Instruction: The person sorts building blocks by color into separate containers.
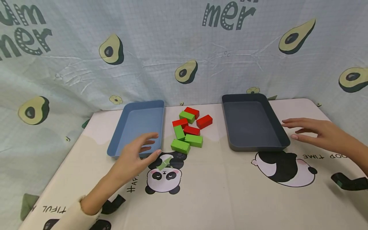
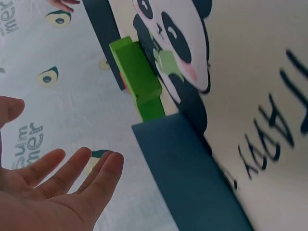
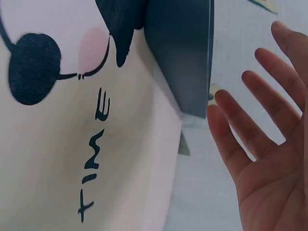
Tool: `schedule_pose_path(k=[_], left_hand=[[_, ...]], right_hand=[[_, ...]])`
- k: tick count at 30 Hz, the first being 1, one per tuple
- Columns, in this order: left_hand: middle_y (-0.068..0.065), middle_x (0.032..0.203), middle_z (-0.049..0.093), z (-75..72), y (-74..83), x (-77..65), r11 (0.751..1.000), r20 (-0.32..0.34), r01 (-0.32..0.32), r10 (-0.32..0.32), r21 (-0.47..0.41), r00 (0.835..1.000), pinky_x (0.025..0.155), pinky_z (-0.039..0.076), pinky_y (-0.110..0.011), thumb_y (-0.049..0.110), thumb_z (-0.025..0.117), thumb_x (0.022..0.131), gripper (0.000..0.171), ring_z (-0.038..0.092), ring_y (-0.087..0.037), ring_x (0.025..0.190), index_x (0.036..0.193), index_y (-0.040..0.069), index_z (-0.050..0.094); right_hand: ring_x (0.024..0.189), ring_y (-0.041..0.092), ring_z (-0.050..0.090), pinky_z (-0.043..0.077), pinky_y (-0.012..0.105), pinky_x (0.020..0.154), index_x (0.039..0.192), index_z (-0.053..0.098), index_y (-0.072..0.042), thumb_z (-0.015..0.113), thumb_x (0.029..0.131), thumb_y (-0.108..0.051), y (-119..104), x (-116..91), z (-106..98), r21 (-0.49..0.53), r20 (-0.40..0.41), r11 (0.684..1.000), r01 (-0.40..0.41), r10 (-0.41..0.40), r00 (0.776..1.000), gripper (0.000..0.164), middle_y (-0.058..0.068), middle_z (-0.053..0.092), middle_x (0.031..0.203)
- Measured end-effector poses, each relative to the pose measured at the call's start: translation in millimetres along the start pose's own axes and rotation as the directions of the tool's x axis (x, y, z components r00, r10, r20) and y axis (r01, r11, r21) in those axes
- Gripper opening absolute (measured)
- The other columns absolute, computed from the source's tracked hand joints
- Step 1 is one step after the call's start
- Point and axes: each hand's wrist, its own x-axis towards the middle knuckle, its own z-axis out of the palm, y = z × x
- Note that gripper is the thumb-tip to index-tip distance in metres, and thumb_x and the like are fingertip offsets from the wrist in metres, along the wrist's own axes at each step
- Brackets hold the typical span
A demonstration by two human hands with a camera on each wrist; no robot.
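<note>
In the head view my left hand (image 1: 137,154) hovers over the near right corner of the blue tray (image 1: 115,132), fingers apart and relaxed, holding nothing. Just right of it lies a loose cluster of several green blocks (image 1: 180,146) and several red blocks (image 1: 204,121). My right hand (image 1: 319,132), also bare, hangs beside the right wall of the dark grey tray (image 1: 229,127), its fingertips near the rim. The left wrist view shows a green block (image 2: 137,67) beyond the blue tray's wall (image 2: 192,173). Spread fingers (image 3: 269,110) appear in the right wrist view.
A light tablecloth (image 1: 207,191) with panda prints covers the table. Behind it hangs a pale cloth (image 1: 155,41) printed with avocados, down to the table's back edge. Both trays stand near that edge, with the blocks between them.
</note>
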Motion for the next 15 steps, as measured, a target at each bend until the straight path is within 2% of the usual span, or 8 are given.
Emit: schedule_pose_path(k=[2,5,10,12,15], left_hand=[[-0.009,0.145,0.056,4.3,0.0,1.3,1.0,0.002,0.018,-0.018,-0.024,1.0,0.102,0.054,-0.044,0.026,0.074,0.095,0.056,0.061,-0.03,0.126,0.145,0.012,0.051],[-0.012,0.147,0.054,9.8,0.9,3.2,0.997,0.016,0.045,-0.044,-0.061,0.999,0.102,0.054,-0.045,0.025,0.075,0.094,0.06,0.061,-0.031,0.126,0.147,0.011,0.049],[-0.012,0.151,0.049,16.5,3.4,6.7,0.984,0.055,0.094,-0.087,-0.152,0.995,0.104,0.052,-0.045,0.025,0.076,0.094,0.066,0.057,-0.034,0.13,0.15,0.012,0.044],[-0.01,0.152,0.049,18.9,4.3,7.4,0.979,0.063,0.09,-0.08,-0.184,0.995,0.105,0.051,-0.043,0.024,0.076,0.094,0.064,0.057,-0.034,0.131,0.149,0.013,0.044],[-0.007,0.152,0.049,23.0,5.6,7.3,0.976,0.069,0.064,-0.05,-0.21,0.996,0.105,0.051,-0.038,0.018,0.074,0.095,0.059,0.056,-0.032,0.132,0.148,0.013,0.047]], right_hand=[[0.118,-0.022,0.045,0.042,-0.001,0.085,0.135,0.068,-0.019,0.08,0.086,-0.004,5,3,2,0.032,0.015,0.999,-0.029,0.029,0.999,0.053,-0.031,0.051,0.139],[0.117,-0.025,0.042,0.04,-0.002,0.084,0.136,0.067,-0.02,0.078,0.09,-0.011,11,6,4,0.073,0.048,0.991,-0.115,0.112,0.993,0.048,-0.034,0.048,0.139],[0.113,-0.022,0.049,0.04,-0.001,0.083,0.144,0.06,-0.021,0.073,0.096,-0.018,20,13,7,0.165,0.118,0.958,-0.233,0.215,0.969,0.05,-0.027,0.054,0.139],[0.114,-0.02,0.05,0.039,0.0,0.084,0.145,0.059,-0.021,0.072,0.097,-0.02,24,16,9,0.197,0.142,0.946,-0.258,0.232,0.962,0.05,-0.025,0.055,0.14],[0.116,-0.021,0.048,0.039,0.001,0.084,0.145,0.059,-0.021,0.072,0.097,-0.022,28,17,13,0.231,0.18,0.926,-0.297,0.26,0.949,0.049,-0.027,0.051,0.142]])
